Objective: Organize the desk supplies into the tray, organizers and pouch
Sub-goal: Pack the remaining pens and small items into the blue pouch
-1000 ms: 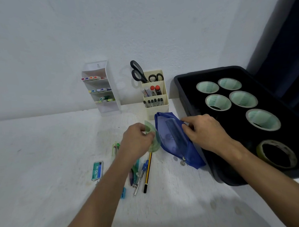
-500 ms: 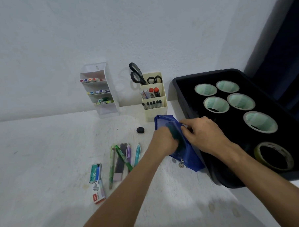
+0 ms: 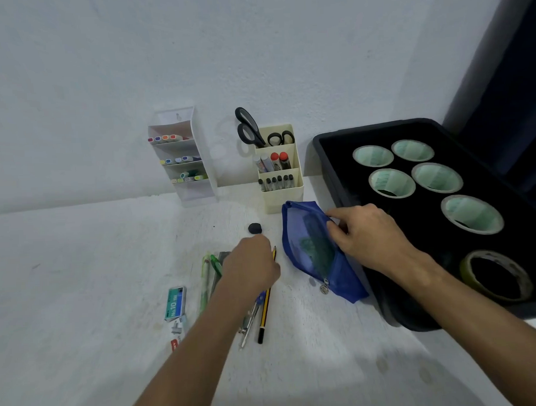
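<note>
Leaving the pouch, the left hand now hovers empty over pens; right hand keeps gripping it.

Wall: plain, pale grey-white, matt, faintly uneven in finish, filling the whole upper half of the view and meeting the work surface in a straight seam. Bench: white, rough-textured top with small scuffs and a few faint round stains toward the near right, lit softly and evenly from above with diffuse shadows on its near part. Dark panel: navy-black, upright, at the far right edge beside the wall; its material cannot be told.
</note>
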The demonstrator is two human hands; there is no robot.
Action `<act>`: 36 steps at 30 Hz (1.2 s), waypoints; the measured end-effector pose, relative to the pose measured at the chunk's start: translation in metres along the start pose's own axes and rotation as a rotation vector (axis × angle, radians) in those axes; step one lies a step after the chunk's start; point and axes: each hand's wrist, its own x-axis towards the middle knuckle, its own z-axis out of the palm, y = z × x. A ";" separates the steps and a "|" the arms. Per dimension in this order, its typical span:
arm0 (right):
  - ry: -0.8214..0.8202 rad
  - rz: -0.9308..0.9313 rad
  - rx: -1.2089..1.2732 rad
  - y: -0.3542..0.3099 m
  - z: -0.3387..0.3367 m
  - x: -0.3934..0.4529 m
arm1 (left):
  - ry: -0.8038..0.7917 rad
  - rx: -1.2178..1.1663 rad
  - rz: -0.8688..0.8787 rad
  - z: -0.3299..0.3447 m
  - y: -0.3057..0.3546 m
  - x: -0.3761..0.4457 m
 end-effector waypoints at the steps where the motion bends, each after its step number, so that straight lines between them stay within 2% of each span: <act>1: 0.000 0.003 -0.008 0.000 0.001 0.000 | -0.019 0.033 -0.022 0.004 -0.004 -0.003; 6: 0.005 -0.001 -0.018 0.000 0.002 0.000 | -0.087 0.083 -0.038 0.016 -0.009 -0.015; 13: -0.002 -0.025 -0.036 -0.002 0.002 -0.001 | -0.086 -0.036 -0.070 0.016 -0.012 -0.009; 21: 0.006 -0.014 -0.052 -0.002 0.002 -0.002 | 0.091 -0.349 -0.044 -0.014 0.000 -0.008; 27: 0.021 -0.008 -0.047 -0.002 0.001 -0.001 | -0.249 -0.800 -0.105 -0.030 0.030 0.002; 31: 0.015 -0.015 -0.030 -0.003 0.000 -0.002 | -0.283 -0.868 -0.144 -0.021 0.050 0.021; 36: 0.004 -0.019 -0.012 -0.003 -0.002 -0.001 | -0.264 -0.837 -0.159 -0.007 0.067 0.041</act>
